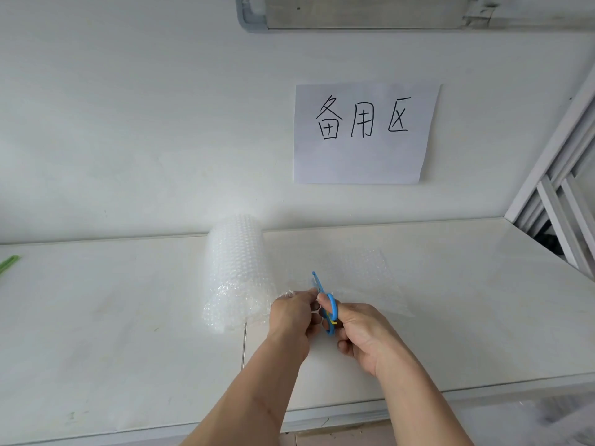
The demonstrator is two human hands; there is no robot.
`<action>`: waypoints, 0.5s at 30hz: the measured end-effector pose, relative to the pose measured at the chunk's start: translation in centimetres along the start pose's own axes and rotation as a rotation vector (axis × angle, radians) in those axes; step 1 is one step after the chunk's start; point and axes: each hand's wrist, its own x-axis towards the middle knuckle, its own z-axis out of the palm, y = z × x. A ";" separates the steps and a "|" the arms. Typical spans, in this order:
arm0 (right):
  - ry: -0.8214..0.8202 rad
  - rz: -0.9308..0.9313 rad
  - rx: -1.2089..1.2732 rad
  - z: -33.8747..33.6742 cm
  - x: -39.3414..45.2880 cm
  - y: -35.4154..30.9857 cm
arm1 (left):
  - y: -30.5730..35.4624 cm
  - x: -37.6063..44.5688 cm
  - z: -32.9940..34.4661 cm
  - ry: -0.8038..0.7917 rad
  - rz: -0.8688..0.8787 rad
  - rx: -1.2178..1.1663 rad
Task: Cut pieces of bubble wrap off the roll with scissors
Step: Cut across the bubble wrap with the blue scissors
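A roll of clear bubble wrap (236, 265) lies on the white table (112, 317), its long axis pointing at the wall, with a loose sheet (363, 278) spread out to its right. My right hand (360, 336) grips blue scissors (328, 309) by the handles, blades pointing away from me over the sheet. My left hand (294, 315) pinches the near edge of the sheet just left of the blades, beside the roll's near end.
A green strip (9, 263) lies at the table's far left edge. A paper sign (363, 133) hangs on the wall behind. A white metal frame (560, 214) stands at the table's right end. The table's front edge runs just below my forearms.
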 end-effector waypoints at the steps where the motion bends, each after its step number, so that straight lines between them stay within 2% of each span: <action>1: -0.003 -0.001 -0.003 0.0 -0.1 0.0 | 0.0 0.1 0.1 0.008 0.005 -0.006; 15: 0.005 0.012 -0.013 0.4 0.0 -0.3 | 0.4 0.0 0.4 0.035 -0.003 -0.004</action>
